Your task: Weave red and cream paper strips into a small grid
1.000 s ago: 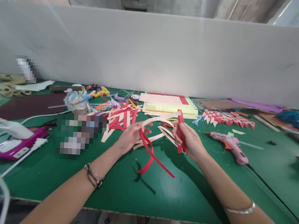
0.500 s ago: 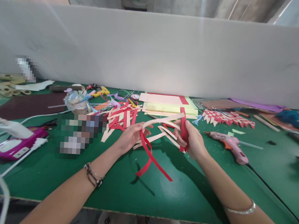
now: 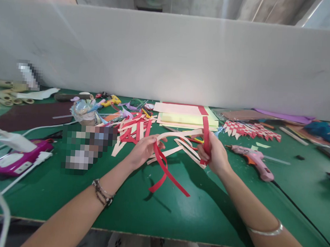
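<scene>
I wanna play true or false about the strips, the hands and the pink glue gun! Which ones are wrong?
1. A pale strip arches between the left hand and the right hand. True.
2. The right hand holds nothing. False: it holds an upright red strip.
3. Two red ends hang below the left hand. True.
4. The pink glue gun lies on the green table. True.
5. The checkered piece is blue and black. False: it is red and pale.

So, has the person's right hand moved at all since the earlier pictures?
Yes, rightward: the right hand has shifted closer to the nozzle of the pink hot glue gun, which lies unmoved on the green tabletop.
</scene>
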### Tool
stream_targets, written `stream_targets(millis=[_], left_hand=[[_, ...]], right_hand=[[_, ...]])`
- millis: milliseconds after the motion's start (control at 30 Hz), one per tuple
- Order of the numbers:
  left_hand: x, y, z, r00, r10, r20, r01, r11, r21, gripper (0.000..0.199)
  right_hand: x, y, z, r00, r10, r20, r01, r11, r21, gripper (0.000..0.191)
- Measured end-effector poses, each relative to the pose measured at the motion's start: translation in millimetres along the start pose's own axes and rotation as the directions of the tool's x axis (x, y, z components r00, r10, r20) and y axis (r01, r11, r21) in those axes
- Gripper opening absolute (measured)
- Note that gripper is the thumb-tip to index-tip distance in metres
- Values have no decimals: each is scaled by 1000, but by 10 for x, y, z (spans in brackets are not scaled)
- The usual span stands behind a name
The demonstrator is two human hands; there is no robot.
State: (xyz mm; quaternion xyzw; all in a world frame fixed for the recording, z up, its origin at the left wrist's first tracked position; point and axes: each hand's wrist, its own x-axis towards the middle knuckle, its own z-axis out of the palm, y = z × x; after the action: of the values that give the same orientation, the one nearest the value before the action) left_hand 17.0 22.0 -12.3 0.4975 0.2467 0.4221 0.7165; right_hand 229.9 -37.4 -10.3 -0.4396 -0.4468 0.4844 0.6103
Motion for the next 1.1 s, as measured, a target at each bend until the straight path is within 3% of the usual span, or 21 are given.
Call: stream_targets(millis=[300,533,833,1100], left_hand=[[-4,24,19,1000,-25,-10,25,998,-59,21],[-3,29,12,1000,-24,8,24,992,-124,22],[3,8,-3,1000,-25,19,27,993,-117,20],[1,-2,5,1000,-17,26,20,993,-118,20]], right_hand=[[-15,-10,18,999,18,-36,-21,997,-79,51],[-12,24,13,999,48,26,-42,984,-171,53],[-7,-31,-6,986,56,158,-67,995,68,53],[-35,-53,-13,956,83,280,-114,989,98,58]])
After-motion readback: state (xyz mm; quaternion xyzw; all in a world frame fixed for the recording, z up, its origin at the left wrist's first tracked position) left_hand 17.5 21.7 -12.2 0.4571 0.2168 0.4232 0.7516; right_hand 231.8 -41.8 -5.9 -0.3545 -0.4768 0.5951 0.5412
